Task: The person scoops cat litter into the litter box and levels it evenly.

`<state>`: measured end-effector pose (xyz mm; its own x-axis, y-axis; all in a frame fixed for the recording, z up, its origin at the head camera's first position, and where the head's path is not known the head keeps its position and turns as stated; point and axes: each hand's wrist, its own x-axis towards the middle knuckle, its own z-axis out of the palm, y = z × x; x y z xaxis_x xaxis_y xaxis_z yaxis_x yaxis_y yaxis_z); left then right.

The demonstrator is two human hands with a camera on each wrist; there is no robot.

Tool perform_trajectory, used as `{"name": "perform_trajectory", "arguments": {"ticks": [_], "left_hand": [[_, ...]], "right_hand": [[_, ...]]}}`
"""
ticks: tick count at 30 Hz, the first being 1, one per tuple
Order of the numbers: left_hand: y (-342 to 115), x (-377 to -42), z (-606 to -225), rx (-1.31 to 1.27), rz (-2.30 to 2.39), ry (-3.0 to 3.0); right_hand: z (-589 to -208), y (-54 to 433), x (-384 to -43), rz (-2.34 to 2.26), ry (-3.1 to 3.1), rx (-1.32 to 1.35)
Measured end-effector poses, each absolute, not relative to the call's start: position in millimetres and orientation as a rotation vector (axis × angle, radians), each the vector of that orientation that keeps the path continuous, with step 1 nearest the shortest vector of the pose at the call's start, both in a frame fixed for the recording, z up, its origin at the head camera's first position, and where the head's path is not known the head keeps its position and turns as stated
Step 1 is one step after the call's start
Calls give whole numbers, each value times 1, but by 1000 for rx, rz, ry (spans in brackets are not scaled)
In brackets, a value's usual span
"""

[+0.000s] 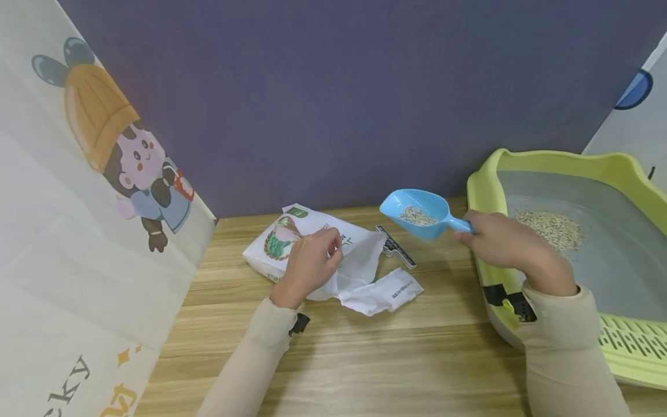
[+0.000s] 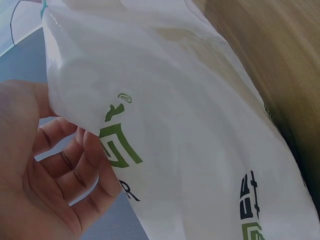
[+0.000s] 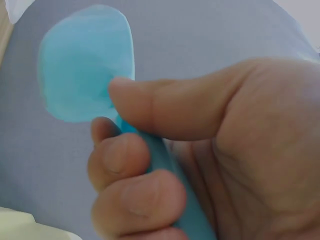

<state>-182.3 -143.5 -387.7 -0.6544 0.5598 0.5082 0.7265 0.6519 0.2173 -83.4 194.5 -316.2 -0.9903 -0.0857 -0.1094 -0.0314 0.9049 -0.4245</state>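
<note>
A light-blue scoop (image 1: 424,209) with a small heap of pale granules (image 1: 417,216) in its bowl is held up by my right hand (image 1: 502,243), between the bag and the litter box. Fingers and thumb wrap its handle (image 3: 172,175) in the right wrist view. A white printed bag (image 1: 276,240) lies on its side on the wooden surface, its loose open end toward the right. My left hand (image 1: 312,260) pinches the edge of this bag between thumb and fingers. In the left wrist view the bag's white film (image 2: 165,125), with green and black print, fills most of the picture.
A green-rimmed litter box (image 1: 487,202) with a grey floor stands at the right, a pile of granules (image 1: 549,230) inside. Beside the bag lie a flat black-and-white strip (image 1: 398,249) and a crumpled white flap (image 1: 383,294). A dark wall (image 1: 323,104) rises behind.
</note>
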Motion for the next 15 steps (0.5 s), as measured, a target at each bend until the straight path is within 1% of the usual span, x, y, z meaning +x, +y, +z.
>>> {"name": "perform_trajectory", "arguments": {"ticks": [15], "left_hand": [[-143, -181, -390, -1014, -546, -2463]], "right_hand": [[-311, 211, -83, -777, 2985, 48]]}}
